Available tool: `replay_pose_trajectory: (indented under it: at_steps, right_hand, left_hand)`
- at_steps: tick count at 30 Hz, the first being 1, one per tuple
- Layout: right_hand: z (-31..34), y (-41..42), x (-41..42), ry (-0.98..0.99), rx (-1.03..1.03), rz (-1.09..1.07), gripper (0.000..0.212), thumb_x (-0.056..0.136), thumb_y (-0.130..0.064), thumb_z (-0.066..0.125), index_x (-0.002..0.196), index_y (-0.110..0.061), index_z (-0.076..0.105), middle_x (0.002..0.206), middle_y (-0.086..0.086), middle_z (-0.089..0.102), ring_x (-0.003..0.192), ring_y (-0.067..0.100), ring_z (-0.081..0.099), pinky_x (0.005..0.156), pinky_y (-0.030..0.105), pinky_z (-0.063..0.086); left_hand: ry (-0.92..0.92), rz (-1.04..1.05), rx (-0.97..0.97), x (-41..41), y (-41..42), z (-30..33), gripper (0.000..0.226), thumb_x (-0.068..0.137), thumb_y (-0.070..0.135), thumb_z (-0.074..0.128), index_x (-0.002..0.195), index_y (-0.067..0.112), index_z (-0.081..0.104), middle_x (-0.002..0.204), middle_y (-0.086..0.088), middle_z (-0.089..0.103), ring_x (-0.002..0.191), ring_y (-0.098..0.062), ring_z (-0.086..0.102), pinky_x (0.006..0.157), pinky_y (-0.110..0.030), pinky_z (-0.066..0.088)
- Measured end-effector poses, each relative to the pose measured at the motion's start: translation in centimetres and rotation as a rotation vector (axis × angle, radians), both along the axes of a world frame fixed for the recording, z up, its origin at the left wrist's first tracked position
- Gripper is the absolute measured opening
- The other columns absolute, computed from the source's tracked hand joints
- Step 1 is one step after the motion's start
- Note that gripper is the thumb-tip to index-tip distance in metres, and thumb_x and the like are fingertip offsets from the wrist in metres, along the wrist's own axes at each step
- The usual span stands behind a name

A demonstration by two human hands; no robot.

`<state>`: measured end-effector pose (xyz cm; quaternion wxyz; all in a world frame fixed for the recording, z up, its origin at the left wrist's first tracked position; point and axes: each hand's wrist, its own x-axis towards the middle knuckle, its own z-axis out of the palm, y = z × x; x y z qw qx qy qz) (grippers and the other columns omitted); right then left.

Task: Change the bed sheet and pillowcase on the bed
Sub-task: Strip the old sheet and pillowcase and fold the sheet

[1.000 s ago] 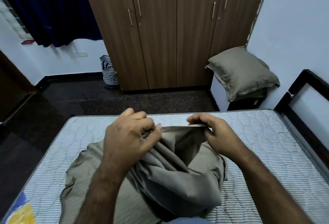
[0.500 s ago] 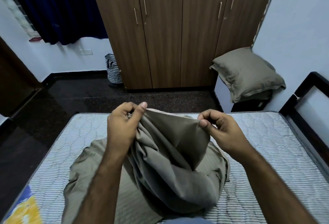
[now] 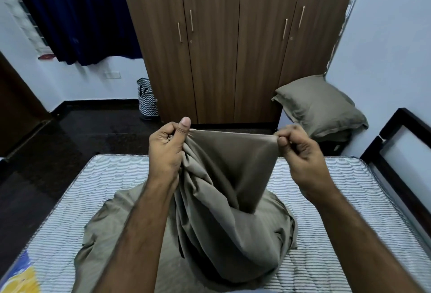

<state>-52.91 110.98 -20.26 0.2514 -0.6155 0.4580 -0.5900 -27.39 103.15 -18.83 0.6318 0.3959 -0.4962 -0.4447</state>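
olive-grey bed sheet (image 3: pixel 224 199) hangs stretched between your fists above the striped mattress (image 3: pixel 338 199); your left hand (image 3: pixel 166 150) bunches one edge, your right hand (image 3: pixel 300 155) pinches the other, hands apart. pillow (image 3: pixel 319 106) rests beside the wardrobe (image 3: pixel 233 36).

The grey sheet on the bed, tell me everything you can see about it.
The sheet is plain olive-grey cloth, soft and creased, with no pattern. Most of it lies bunched in a heap on the striped mattress. One edge is lifted and stretched taut between the hands: the left hand grips a gathered bunch, and the right hand pinches the edge. Folds hang down from that edge to the heap.
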Motion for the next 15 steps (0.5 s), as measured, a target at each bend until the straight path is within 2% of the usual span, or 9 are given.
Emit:
replay_pose_trajectory:
  at_steps: [3, 5, 7, 9, 11, 12, 13, 15]
  right_hand:
    - [2.1, 0.3, 1.4, -0.192, 0.006, 0.076, 0.022, 0.104, -0.020, 0.048, 0.088, -0.017, 0.063, 0.085, 0.000, 0.056, 0.077, 0.011, 0.047, 0.069, 0.027, 0.040]
    - [3.1, 0.6, 2.1, -0.201, -0.037, 0.128, 0.023, 0.104, -0.020, 0.047, 0.089, -0.012, 0.062, 0.090, 0.006, 0.056, 0.082, 0.014, 0.050, 0.073, 0.027, 0.043]
    - [4.0, 1.0, 2.1, -0.175, -0.067, 0.170, 0.022, 0.102, -0.023, 0.050, 0.087, -0.014, 0.064, 0.096, 0.011, 0.055, 0.087, 0.019, 0.053, 0.075, 0.028, 0.044]
    - [4.9, 1.6, 1.9, -0.148, -0.036, 0.260, 0.025, 0.101, -0.024, 0.051, 0.082, -0.018, 0.066, 0.089, 0.013, 0.054, 0.080, 0.031, 0.050, 0.067, 0.039, 0.041]
    - [5.6, 2.3, 2.2, -0.075, 0.005, 0.381, 0.028, 0.102, -0.028, 0.054, 0.078, -0.017, 0.064, 0.079, 0.013, 0.054, 0.073, 0.039, 0.046, 0.063, 0.050, 0.037]
    - [5.9, 2.6, 2.5, -0.042, 0.041, 0.452, 0.029, 0.101, -0.035, 0.058, 0.078, -0.018, 0.063, 0.075, 0.012, 0.053, 0.070, 0.040, 0.044, 0.061, 0.052, 0.035]
    - [6.3, 2.9, 2.7, -0.022, 0.090, 0.529, 0.031, 0.098, -0.042, 0.061, 0.078, -0.018, 0.063, 0.073, 0.010, 0.052, 0.066, 0.037, 0.042, 0.059, 0.049, 0.035]
    - [7.0, 3.0, 2.4, 0.052, 0.200, 0.640, 0.030, 0.096, -0.041, 0.063, 0.079, -0.016, 0.062, 0.068, -0.001, 0.051, 0.059, 0.019, 0.044, 0.054, 0.031, 0.037]
  left_hand:
    - [0.025, -0.048, 0.037, -0.6, -0.6, -0.5, 0.061, 0.092, 0.039, 0.074, 0.076, -0.014, 0.049, 0.073, -0.014, 0.049, 0.070, -0.026, 0.039, 0.066, -0.037, 0.041]
    - [0.050, -0.086, 0.053, -0.9, -0.9, -0.7, 0.063, 0.091, 0.042, 0.074, 0.076, -0.014, 0.048, 0.075, -0.015, 0.050, 0.071, -0.026, 0.040, 0.069, -0.039, 0.041]
    - [0.073, -0.097, 0.080, -1.1, -1.1, -0.5, 0.055, 0.090, 0.042, 0.074, 0.069, -0.004, 0.052, 0.070, -0.013, 0.050, 0.066, -0.023, 0.042, 0.067, -0.035, 0.042]
    - [0.104, -0.105, 0.094, -1.3, -1.1, 0.0, 0.044, 0.092, 0.038, 0.071, 0.065, 0.008, 0.056, 0.065, -0.011, 0.054, 0.058, -0.018, 0.046, 0.061, -0.028, 0.045]
    - [0.143, -0.126, 0.095, -1.5, -1.3, 0.4, 0.040, 0.096, 0.032, 0.067, 0.071, 0.003, 0.056, 0.062, -0.009, 0.063, 0.054, -0.012, 0.054, 0.059, -0.025, 0.048]
    - [0.162, -0.140, 0.099, -1.6, -1.4, 0.5, 0.040, 0.097, 0.031, 0.066, 0.075, -0.001, 0.057, 0.064, -0.007, 0.066, 0.055, -0.012, 0.057, 0.059, -0.025, 0.050]
    - [0.179, -0.155, 0.105, -1.6, -1.7, 0.5, 0.042, 0.095, 0.034, 0.067, 0.078, -0.003, 0.060, 0.066, -0.008, 0.067, 0.058, -0.014, 0.058, 0.061, -0.026, 0.051]
    - [0.213, -0.167, 0.133, -1.2, -2.2, 0.7, 0.041, 0.092, 0.040, 0.069, 0.073, 0.003, 0.066, 0.068, -0.010, 0.066, 0.060, -0.017, 0.059, 0.062, -0.029, 0.053]
